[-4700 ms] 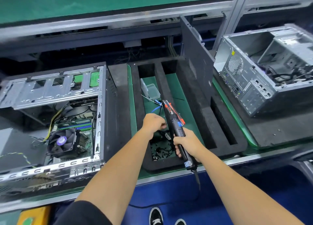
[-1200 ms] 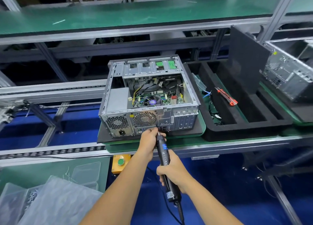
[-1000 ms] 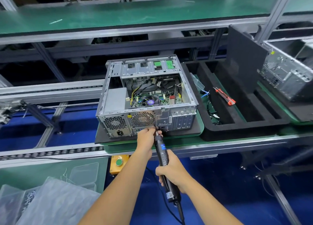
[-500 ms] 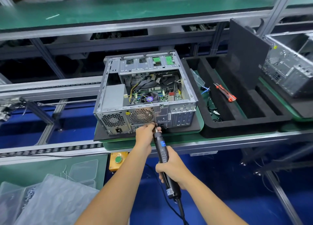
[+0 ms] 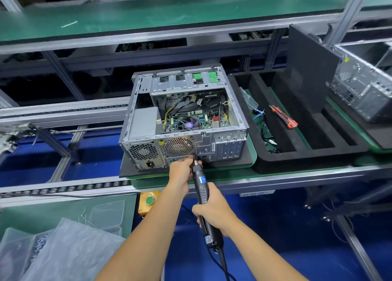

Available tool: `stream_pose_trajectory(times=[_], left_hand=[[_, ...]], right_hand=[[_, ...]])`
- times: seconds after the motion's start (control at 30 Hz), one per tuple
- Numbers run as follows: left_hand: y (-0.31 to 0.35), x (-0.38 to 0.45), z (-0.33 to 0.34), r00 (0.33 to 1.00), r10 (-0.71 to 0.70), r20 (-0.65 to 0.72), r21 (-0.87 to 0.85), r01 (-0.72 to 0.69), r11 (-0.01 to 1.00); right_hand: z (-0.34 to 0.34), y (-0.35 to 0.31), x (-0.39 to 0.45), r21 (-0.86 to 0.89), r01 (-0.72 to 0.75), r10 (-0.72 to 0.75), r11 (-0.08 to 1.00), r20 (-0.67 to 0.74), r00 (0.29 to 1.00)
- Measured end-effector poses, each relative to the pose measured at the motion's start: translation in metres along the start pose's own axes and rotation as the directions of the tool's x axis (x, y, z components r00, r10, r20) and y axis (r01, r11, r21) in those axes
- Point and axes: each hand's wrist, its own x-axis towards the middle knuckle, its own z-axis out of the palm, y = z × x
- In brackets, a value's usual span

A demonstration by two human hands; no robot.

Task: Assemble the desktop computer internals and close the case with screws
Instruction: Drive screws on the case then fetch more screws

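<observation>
right hand (image 5: 214, 214) grasps electric screwdriver (image 5: 202, 192) | left hand (image 5: 182, 171) pinches its tip, steadying the bit on computer case (image 5: 184, 119) rear panel | surface's front edge

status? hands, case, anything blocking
Right hand grips electric screwdriver; left hand steadies its tip at computer case rear panel. Case open, lid off. Nothing blocking.

Blue floor (image 5: 275, 227) beneath an aluminium-framed counter (image 5: 275, 178) topped with green matting. Green-surfaced upper shelf (image 5: 169, 11) across the back, cardboard boxes behind it. Roller conveyor rails (image 5: 63, 188) to the left. Yellow box with a green push-button (image 5: 149, 200) under the counter's edge.
</observation>
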Motion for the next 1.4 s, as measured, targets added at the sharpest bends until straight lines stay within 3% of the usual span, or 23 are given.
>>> stream_pose_trajectory(times=[0.43, 0.67, 1.03, 1.17, 1.27, 1.4], left_hand=[[0.006, -0.001, -0.001, 0.999, 0.031, -0.021, 0.036, -0.03, 0.999], [0.013, -0.002, 0.003, 0.995, 0.092, -0.048, 0.105, -0.086, 0.991], [0.014, -0.003, 0.013, 0.988, 0.033, -0.148, 0.009, -0.032, 0.999], [0.008, 0.006, 0.013, 0.971, 0.124, -0.206, 0.236, -0.073, 0.969], [0.004, 0.012, 0.011, 0.941, 0.222, -0.256, 0.506, -0.065, 0.86], [0.002, 0.016, 0.013, 0.916, 0.235, -0.324, 0.59, 0.002, 0.807]], right_hand=[[0.004, -0.007, -0.004, 0.131, -0.026, 0.026, 0.991, 0.007, 1.0], [-0.003, -0.018, -0.01, 0.105, -0.049, 0.048, 0.993, 0.008, 0.999], [-0.013, -0.017, -0.032, 0.044, -0.091, 0.088, 0.995, 0.054, 0.995], [-0.023, -0.013, -0.04, 0.048, -0.115, 0.112, 0.992, 0.059, 0.992], [-0.033, -0.012, -0.046, 0.067, -0.104, 0.101, 0.992, 0.042, 0.994], [-0.051, -0.013, -0.052, 0.088, -0.085, 0.084, 0.993, 0.019, 0.996]])
